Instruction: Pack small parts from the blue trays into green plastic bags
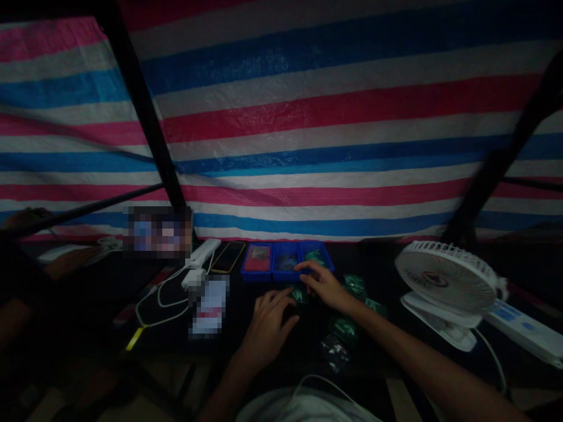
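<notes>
My left hand [269, 321] rests palm down on the dark table, fingers curled loosely beside a small green packet [299, 293]. My right hand [322, 282] reaches forward over the same packet, its fingertips at the front edge of three blue trays [285, 262]. The fingers of both hands are bent, and the dim light hides whether they pinch anything. More green packets [355, 285] lie right of my right hand, and a clear bag [335, 351] lies near the table's front edge.
A white desk fan [446, 286] and a white power strip [523, 329] stand at the right. A phone [227, 257], white chargers [200, 258] with cables lie left of the trays. Another person's arm [65, 264] is at the far left. A striped tarp [308, 117] hangs behind.
</notes>
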Available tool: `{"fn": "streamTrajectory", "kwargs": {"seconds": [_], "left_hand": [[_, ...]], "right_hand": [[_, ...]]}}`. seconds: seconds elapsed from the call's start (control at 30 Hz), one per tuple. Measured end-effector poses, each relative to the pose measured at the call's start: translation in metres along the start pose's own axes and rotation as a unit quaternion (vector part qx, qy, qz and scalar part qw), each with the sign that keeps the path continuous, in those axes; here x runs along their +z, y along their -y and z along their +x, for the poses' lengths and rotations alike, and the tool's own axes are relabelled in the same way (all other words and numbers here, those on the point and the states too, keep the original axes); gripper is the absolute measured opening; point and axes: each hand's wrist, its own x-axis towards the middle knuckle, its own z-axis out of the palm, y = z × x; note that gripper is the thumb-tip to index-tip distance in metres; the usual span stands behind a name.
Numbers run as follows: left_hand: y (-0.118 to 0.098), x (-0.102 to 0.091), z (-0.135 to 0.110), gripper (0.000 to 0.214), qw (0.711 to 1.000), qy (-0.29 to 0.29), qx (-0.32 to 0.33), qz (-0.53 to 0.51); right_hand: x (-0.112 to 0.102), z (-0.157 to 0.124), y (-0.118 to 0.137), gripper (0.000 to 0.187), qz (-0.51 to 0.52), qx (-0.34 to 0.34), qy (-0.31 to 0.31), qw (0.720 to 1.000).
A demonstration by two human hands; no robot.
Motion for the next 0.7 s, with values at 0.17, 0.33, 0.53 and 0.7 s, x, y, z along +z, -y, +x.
{"fn": "streamTrajectory", "kwargs": {"seconds": [0.17,0.33,0.53,0.7], "left_hand": [[-0.0022,-0.0016,-0.001,0.045,0.999,0.02,0.038,0.016],[-0.0048,-0.0033,-0.0009,0.04,0.999,0.024,0.025,0.04],[-0.0024,-0.0002,-0.0015,0.022,0.999,0.007,0.031,0.007],[-0.0044,-0.0009,-0.0007,0.042,1.0,0.009,0.027,0.003]], "right_hand": [[-0.0002,0.0,-0.001,0.034,-0.003,-0.007,-0.001,1.0],[-0.0005,-0.0002,0.0004,0.029,-0.008,-0.011,0.004,1.0],[-0.0006,0.0002,0.0028,0.029,-0.008,-0.019,0.002,1.0],[-0.0015,0.0026,-0.0028,0.028,-0.016,-0.019,-0.024,0.999]]}}
